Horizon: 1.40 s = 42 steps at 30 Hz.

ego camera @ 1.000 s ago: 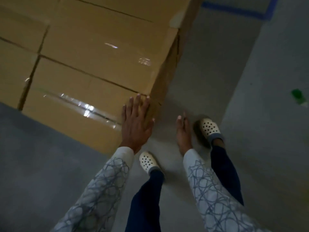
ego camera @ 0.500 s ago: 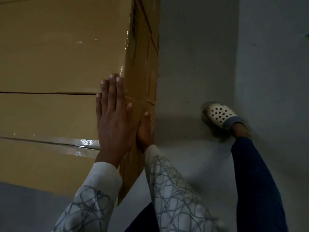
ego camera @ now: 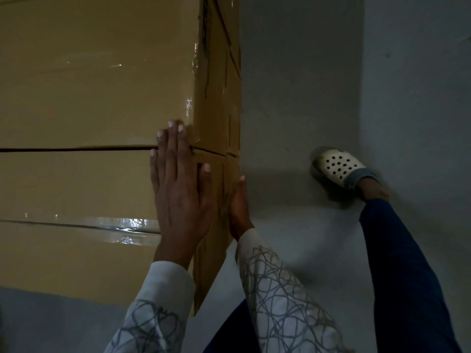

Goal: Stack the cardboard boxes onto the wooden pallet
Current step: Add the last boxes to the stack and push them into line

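Brown cardboard boxes (ego camera: pixel 89 98), taped along their seams, stand stacked flush beside me on the grey floor (ego camera: pixel 293 98).

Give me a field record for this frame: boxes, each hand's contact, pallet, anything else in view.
boxes: stacked tan cardboard boxes, faces flush, dark seam between two of them
tape: shiny clear tape strip across the broad face
left hand: left hand flat on the broad face by the corner, fingers straight, crossing the seam
right hand: right hand flat against the adjoining side face, seen edge-on
wooden pallet: not in view
other: white perforated clog on the grey floor, apart from the stack
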### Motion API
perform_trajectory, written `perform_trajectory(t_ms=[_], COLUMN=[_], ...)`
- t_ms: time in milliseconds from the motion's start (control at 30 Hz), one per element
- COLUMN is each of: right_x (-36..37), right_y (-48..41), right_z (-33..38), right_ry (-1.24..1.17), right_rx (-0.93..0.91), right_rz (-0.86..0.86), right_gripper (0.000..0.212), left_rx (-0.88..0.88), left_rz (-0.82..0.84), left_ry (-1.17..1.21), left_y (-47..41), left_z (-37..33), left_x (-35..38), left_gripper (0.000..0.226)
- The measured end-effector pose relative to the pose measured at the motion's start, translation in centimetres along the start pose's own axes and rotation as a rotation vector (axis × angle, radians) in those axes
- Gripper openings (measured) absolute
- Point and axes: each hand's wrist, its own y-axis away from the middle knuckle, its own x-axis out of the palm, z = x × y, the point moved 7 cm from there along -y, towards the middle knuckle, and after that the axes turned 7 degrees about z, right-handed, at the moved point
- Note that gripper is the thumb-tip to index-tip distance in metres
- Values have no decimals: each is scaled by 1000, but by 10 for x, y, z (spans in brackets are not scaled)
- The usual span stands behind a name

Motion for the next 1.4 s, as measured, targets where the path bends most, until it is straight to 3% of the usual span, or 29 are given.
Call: perform_trajectory(t_ms=[267, 333, 500, 700, 800, 933, 1033, 1267, 1400], right_x=[-6, 3, 36, 21, 30, 49, 65, 84, 64], right_y=[-7, -20, -86, -66, -53, -54, -55, -73, -86], right_z=[92, 98, 43, 105, 139, 158, 162, 151, 150], right_ry=[57, 70, 244, 214, 178, 164, 159, 252, 345], right_rx=[-180, -189, -70, -117, -150, -73, -29, -42, -38], right_rz=[-112, -116, 196, 72, 114, 197, 233, 121, 189], right_gripper=[63, 68, 96, 92, 88, 100, 101, 92, 90], left_rx=[-5, -18, -75, -71, -71, -114, -165, -212, -265], left_rz=[-11, -9, -10, 23, 63, 68, 61, 58, 43], left_ry=[-97, -118, -184, -230, -253, -225, -226, -251, -216], left_y=[-35, -37, -41, -76, -100, -108, -106, -110, -122], left_z=[5, 4, 2, -8, -6, -7, -9, -8, -14], left_x=[1, 3, 2, -1, -2, 3, 4, 7, 2], left_gripper=[58, 57, 57, 56, 59, 59, 59, 59, 65])
